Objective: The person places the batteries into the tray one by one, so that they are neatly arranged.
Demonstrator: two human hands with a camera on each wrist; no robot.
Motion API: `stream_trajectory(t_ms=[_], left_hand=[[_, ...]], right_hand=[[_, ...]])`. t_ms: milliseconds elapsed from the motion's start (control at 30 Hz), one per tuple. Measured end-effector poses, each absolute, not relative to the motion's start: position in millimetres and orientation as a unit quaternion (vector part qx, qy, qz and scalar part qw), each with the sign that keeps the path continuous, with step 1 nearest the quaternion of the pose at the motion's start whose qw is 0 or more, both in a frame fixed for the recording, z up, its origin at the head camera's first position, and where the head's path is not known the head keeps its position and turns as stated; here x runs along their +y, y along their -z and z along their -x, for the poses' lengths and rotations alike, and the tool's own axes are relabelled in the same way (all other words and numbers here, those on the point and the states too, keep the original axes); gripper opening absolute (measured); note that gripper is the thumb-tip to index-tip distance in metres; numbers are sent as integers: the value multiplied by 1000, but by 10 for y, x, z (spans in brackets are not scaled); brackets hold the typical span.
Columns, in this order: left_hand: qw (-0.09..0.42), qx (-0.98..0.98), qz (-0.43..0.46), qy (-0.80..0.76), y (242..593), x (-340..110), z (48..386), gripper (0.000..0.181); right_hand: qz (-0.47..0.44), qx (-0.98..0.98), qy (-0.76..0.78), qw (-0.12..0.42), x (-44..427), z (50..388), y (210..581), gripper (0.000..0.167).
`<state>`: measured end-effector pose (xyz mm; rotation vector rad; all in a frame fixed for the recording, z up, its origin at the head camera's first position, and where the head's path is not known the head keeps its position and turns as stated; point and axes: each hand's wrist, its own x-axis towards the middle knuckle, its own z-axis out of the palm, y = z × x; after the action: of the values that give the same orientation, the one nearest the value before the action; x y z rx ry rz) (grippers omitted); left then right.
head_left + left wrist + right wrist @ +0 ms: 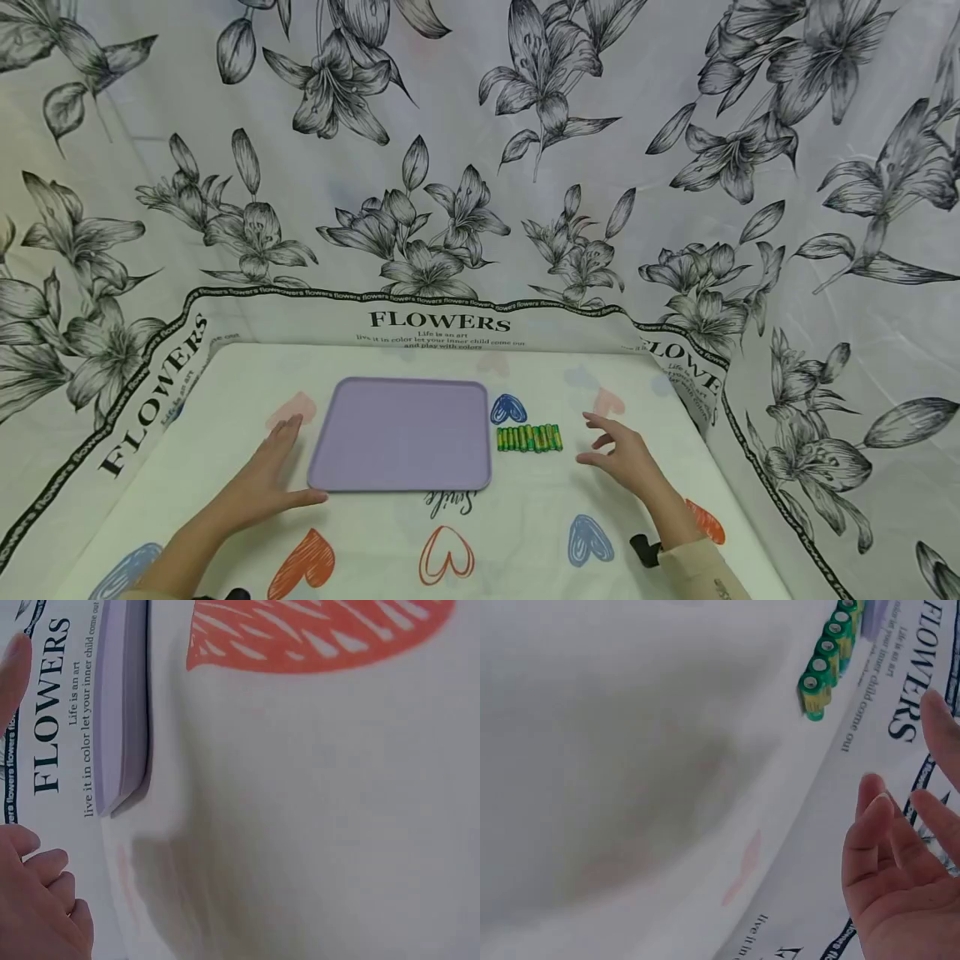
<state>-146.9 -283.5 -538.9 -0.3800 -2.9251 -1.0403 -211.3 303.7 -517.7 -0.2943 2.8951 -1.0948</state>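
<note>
A shallow lilac tray (405, 437) lies flat on the table. Close to its right side is a row of several green and yellow batteries (529, 438), set side by side. My left hand (258, 479) is spread near the tray's left edge, thumb toward its lower left corner; contact there I cannot tell. In the left wrist view, the tray's edge (124, 712) shows between thumb and fingers. To the right of the batteries, my right hand (618, 454) is apart from them, fingers loosely bent, holding nothing. The right wrist view shows the battery ends (821, 671) beyond that hand.
A white cloth (360, 542) printed with hearts covers the table. Behind and at both sides hangs a flower-printed curtain (420, 217). Dark wrist-camera parts (645, 550) sit at the right wrist.
</note>
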Motion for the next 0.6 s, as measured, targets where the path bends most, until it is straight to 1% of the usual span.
stream_trajectory(t_ms=[167, 367, 500, 600], left_hand=[[-22, -928, 106, 356, 5447, -2742, 1524, 130], [-21, -932, 104, 346, 5514, -2667, 1595, 128], [-17, -932, 99, 349, 5534, -2628, 1641, 131], [-25, -930, 90, 355, 5560, -2598, 1662, 133]], right_hand=[[69, 915, 397, 39, 2931, 2267, 5302, 77], [44, 900, 429, 66, 2837, 2425, 5411, 77], [42, 892, 440, 92, 2783, 2510, 5460, 79], [41, 892, 435, 112, 2755, 2547, 5490, 80]])
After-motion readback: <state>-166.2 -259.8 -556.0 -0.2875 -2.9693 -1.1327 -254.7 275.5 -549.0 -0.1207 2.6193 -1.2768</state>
